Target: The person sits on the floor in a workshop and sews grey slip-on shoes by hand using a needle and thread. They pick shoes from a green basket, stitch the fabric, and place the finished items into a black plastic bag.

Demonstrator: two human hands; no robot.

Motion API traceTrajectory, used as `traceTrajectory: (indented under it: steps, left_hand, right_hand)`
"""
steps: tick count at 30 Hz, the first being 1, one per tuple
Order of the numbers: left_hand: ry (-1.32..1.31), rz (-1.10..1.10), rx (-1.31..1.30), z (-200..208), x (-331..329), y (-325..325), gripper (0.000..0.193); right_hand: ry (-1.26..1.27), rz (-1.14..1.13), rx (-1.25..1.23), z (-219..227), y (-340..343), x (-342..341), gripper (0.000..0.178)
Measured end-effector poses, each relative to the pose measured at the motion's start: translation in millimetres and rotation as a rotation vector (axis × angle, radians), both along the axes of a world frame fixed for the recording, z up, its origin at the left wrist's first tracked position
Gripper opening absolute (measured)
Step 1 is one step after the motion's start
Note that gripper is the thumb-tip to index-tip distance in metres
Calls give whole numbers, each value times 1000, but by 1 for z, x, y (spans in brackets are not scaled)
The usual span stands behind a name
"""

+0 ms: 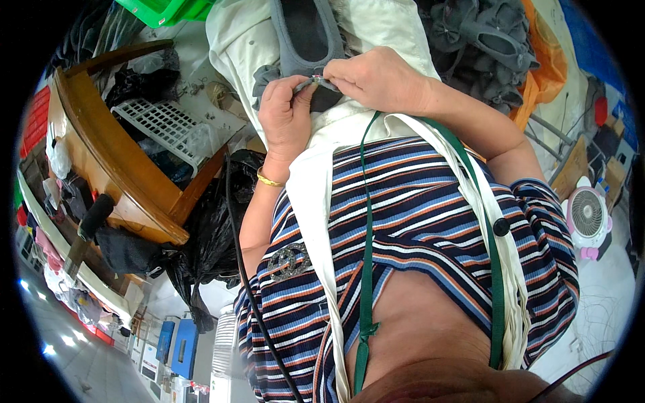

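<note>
A dark grey fabric shoe [300,68] lies across the cream apron [242,47] on my lap, its opening facing up. At its near end, my left hand [285,114] pinches grey gathered cloth between thumb and fingers. My right hand [379,80] is closed on the same cloth from the other side, its fingertips close to the left thumb. A small shiny ornament [317,78] shows between the two sets of fingertips. Whether a needle or thread is in the right fingers is too small to tell. More grey cloth hangs below the fingers.
To the right, a heap of similar grey shoes [484,54] rests on an orange sheet [532,87]. A curved wooden bench [121,161], a white plastic basket [161,127] and black bags [211,221] are at left. A green crate [161,12] stands ahead; a small fan [586,213] is at right.
</note>
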State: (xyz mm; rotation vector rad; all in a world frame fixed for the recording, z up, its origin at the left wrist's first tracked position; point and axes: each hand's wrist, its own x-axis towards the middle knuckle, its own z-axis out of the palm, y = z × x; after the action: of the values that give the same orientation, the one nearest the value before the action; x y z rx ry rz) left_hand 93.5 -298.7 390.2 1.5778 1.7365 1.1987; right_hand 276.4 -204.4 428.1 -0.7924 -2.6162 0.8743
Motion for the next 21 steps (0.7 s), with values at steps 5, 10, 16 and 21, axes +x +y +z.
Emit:
traceTrajectory:
  steps: [5,10,16,21]
  left_hand:
    - [-7,1,-2,-1,1,0,15]
    - [-12,0,8,-2,1,0,14]
    - [-5,0,6,-4,1,1,14]
    - [-3,1,8,-5,2,1,15]
  right_hand:
    - [-30,20,24,-1,-1,3,13]
    - [-32,21,11,-2,-1,4,13]
    - [-65,29,14,-1,-1,4,13]
    - [-46,28,11,-1,-1,5,13]
